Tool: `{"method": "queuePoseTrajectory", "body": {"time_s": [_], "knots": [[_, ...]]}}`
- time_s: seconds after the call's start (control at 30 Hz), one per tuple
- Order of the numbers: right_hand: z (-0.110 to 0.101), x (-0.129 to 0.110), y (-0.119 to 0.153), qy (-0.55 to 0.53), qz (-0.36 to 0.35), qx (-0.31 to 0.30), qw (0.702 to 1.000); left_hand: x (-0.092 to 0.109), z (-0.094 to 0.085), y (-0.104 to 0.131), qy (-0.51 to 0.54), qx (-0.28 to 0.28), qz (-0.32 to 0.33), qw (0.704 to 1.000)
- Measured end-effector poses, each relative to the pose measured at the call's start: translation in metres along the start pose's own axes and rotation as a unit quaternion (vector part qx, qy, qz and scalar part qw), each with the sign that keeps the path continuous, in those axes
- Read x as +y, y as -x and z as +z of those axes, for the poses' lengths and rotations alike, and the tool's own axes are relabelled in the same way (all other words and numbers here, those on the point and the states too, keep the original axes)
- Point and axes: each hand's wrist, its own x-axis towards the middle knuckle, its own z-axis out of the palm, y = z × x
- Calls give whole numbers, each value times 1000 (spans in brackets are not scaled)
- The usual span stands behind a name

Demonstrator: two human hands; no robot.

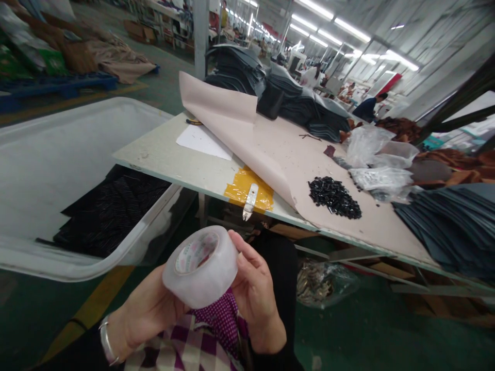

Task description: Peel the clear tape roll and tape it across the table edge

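Observation:
A thick roll of clear packing tape (209, 286) is held tilted above my lap, its printed cardboard core facing up and towards the left. My left hand (150, 304) grips it from the left and below, with most of the fingers hidden behind the roll. On the other side, my right hand (253, 288) has its thumb and fingertips pressed on the roll's right edge. Just beyond the roll, a metal bracket (251, 201) sticks out over the table edge, fixed on a patch of yellow tape (235, 188).
Brown paper (232, 121) partly covers the table (162, 149). On it lie small black pieces (334, 197), clear plastic bags (381, 159) and stacked dark sheets (452, 221). A white tub (112, 268) with black pieces stands left. A person (367, 109) is in the background.

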Motion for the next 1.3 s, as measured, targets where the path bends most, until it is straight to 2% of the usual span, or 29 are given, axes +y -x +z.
{"method": "queuePoseTrajectory", "body": {"time_s": [0.07, 0.13, 0.23, 0.3, 0.37, 0.43, 0.57, 0.67, 0.77, 0.83, 0.97, 1.13, 1.2, 1.3], "knots": [[1, 0, -1, -3, -1, 14, 1000, -2, -13, -6, -57, 32, 21, 998], [-2, 2, -3, 8, 0, 30, 1000, 1, -29, -11, -139, 64, 112, 982], [-9, 11, -7, 36, 9, 34, 999, 10, -46, -8, -276, 96, 296, 909], [-14, 20, -12, 54, 6, 26, 998, 11, -45, 0, -354, 89, 340, 867], [-16, 28, -16, 57, 2, 16, 998, 6, -36, 9, -405, 58, 337, 848], [-16, 33, -19, 47, 6, 12, 999, -5, -25, 15, -418, 17, 314, 853], [-13, 33, -19, 57, 5, 7, 998, -22, -12, 17, -412, 31, 283, 866], [-17, 23, -17, 148, -13, -11, 989, -24, -12, 17, -411, 47, 313, 855], [-26, 14, -15, 291, -46, 4, 955, -19, -14, 18, -415, 45, 309, 854], [-32, 12, -15, 326, -64, 17, 943, -15, -17, 17, -437, 45, 306, 845], [-37, 13, -30, 252, -57, 69, 964, -7, -30, 7, -485, 47, 298, 821], [-33, 2, -68, 155, -10, 126, 980, -5, -53, -14, -504, -1, 269, 821], [-29, -5, -80, 151, -4, 127, 980, -6, -54, -17, -500, 9, 277, 821], [-25, -12, -90, 160, -1, 126, 979, -8, -45, -15, -486, 25, 278, 828]]}}
